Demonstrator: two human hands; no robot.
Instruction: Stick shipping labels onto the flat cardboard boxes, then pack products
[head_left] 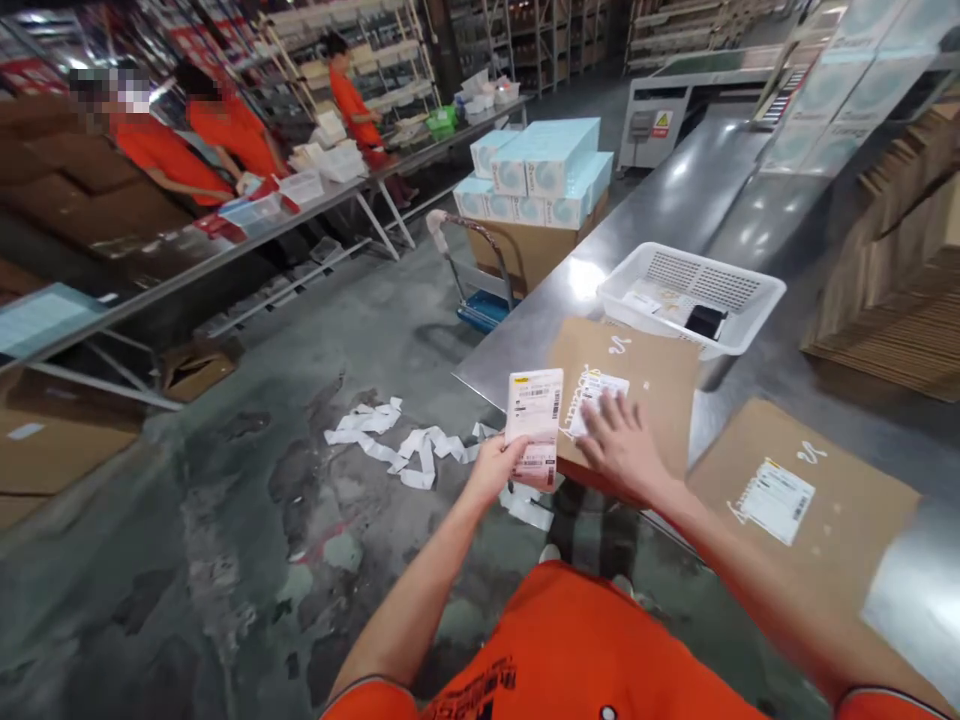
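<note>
My left hand [501, 468] is closed on a stack of printed shipping labels [534, 425], thumb on top, held out over the floor beside the table edge. My right hand [624, 447] lies flat with fingers spread on a cardboard box [660, 375]. Its fingertips cover part of a white shipping label [598, 388] stuck on that box's top. White handwriting shows around the label. Close by on the right, a second cardboard box [851, 490] carries its own shipping label [780, 502] and white writing.
A white plastic basket [694, 290] with small items stands behind the first box on the metal table [517, 340]. Flattened cartons [892, 260] are stacked at right. A loaded hand cart [484, 310] stands beyond. Paper strips [420, 445] litter the floor. Several co-workers stand at a far bench.
</note>
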